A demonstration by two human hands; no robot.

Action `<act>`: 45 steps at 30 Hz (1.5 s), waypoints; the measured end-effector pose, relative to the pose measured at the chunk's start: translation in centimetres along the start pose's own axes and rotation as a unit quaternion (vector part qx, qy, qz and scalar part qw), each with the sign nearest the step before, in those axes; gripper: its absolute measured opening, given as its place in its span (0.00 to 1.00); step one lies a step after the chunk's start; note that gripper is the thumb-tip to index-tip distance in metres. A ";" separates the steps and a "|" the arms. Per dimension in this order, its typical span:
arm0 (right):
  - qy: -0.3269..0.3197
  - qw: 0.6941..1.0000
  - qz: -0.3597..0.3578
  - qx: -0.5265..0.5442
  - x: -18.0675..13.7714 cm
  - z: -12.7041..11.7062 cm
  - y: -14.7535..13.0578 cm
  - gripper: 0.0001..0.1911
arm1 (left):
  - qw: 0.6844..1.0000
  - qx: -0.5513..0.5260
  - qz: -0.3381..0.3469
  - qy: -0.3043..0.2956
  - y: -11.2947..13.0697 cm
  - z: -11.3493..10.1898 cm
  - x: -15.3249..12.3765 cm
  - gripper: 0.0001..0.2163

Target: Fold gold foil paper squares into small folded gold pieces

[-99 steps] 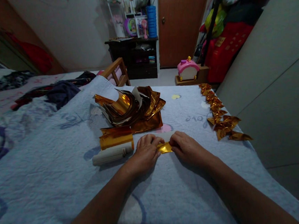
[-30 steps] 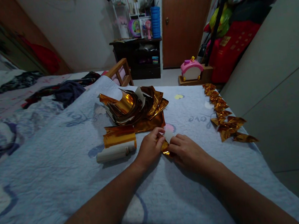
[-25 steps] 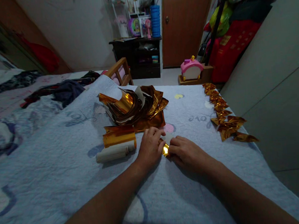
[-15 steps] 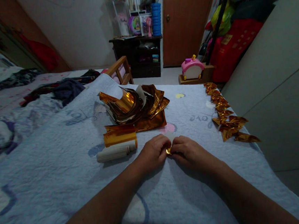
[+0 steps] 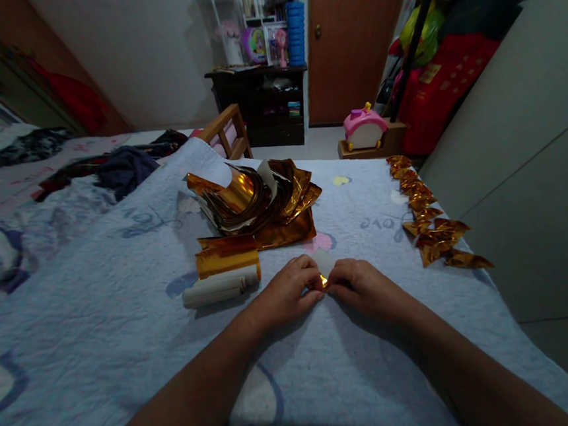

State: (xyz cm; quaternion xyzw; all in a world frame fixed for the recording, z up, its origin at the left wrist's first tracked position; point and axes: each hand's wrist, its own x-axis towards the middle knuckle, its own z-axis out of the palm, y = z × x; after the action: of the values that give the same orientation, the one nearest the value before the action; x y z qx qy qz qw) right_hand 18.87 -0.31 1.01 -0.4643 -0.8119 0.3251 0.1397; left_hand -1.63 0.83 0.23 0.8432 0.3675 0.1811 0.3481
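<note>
My left hand and my right hand meet fingertip to fingertip on the blue quilt, both pinched on a small folded piece of gold foil paper. Only a sliver of gold shows between the fingers, with its white back sticking out just beyond them. A heap of loose gold foil sheets lies past my hands. A row of folded gold pieces runs along the quilt's right edge.
A gold roll and a white roll lie left of my left hand. Clothes are piled at the back left. Beyond the bed stand a dark cabinet, a door and a pink toy; a pale wardrobe is on the right.
My hands have drawn together over the foil piece. It showed wide and flat between them at first, was lifted and folded over, and is now almost hidden under my fingertips.
</note>
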 end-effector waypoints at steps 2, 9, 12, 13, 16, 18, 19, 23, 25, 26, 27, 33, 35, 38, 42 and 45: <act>0.002 1.000 0.005 0.006 0.0 -0.1 0.0 0.10 | 1.000 0.004 -0.001 0.002 0.0 0.1 0.1 0.05; 0.025 0.997 0.052 -0.042 0.0 0.3 0.4 0.08 | 0.999 0.025 -0.006 0.027 0.4 0.4 0.2 0.06; 0.025 0.996 0.065 -0.059 0.1 0.4 0.4 0.08 | 0.998 0.032 -0.026 0.050 0.6 0.8 0.2 0.07; 0.023 0.995 0.067 -0.064 0.1 0.4 0.4 0.08 | 0.997 0.036 -0.033 0.057 0.6 0.9 0.2 0.07; 0.019 0.995 0.066 -0.077 0.1 0.3 0.2 0.09 | 0.996 0.045 -0.041 0.064 0.5 1.1 0.3 0.07; 0.016 0.995 0.064 -0.081 0.0 0.2 0.1 0.10 | 0.996 0.051 -0.037 0.058 0.3 1.2 0.3 0.06; 0.015 0.994 0.063 -0.082 0.0 0.2 0.0 0.11 | 0.996 0.054 -0.034 0.054 0.3 1.2 0.3 0.06; 0.017 0.995 0.062 -0.077 0.0 0.2 -0.1 0.11 | 0.997 0.066 -0.030 0.038 0.2 1.1 0.3 0.07; 0.021 0.995 0.065 -0.069 0.0 0.2 -0.1 0.10 | 0.997 0.068 -0.033 0.032 0.3 1.0 0.3 0.07; 0.023 0.995 0.069 -0.065 0.0 0.2 -0.2 0.10 | 0.997 0.069 -0.033 0.029 0.4 1.0 0.3 0.07; 0.024 0.995 0.072 -0.062 0.0 0.1 -0.2 0.09 | 0.997 0.068 -0.034 0.025 0.4 0.9 0.3 0.07; 0.009 0.996 0.072 -0.060 -0.1 0.0 -0.3 0.09 | 0.997 0.062 -0.032 0.014 0.5 0.6 0.3 0.06; 0.008 0.995 0.070 -0.072 -0.1 0.1 -0.2 0.10 | 0.997 0.066 -0.030 0.011 0.4 0.6 0.3 0.06; 0.006 0.993 0.071 -0.093 0.0 0.2 -0.2 0.12 | 0.997 0.075 -0.029 0.008 0.3 0.7 0.3 0.06; 0.000 0.990 0.075 -0.121 0.1 0.3 -0.4 0.13 | 0.996 0.079 -0.028 0.007 0.3 0.8 0.3 0.07; 0.006 0.989 0.077 -0.127 0.1 0.3 -0.5 0.12 | 0.997 0.063 -0.030 0.007 0.3 0.6 0.3 0.05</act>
State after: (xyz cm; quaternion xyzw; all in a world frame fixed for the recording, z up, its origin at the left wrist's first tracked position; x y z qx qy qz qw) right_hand 18.37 -0.54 1.07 -0.5411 -0.8077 0.2268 0.0588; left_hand -0.93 0.59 0.05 0.8507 0.4062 0.1528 0.2966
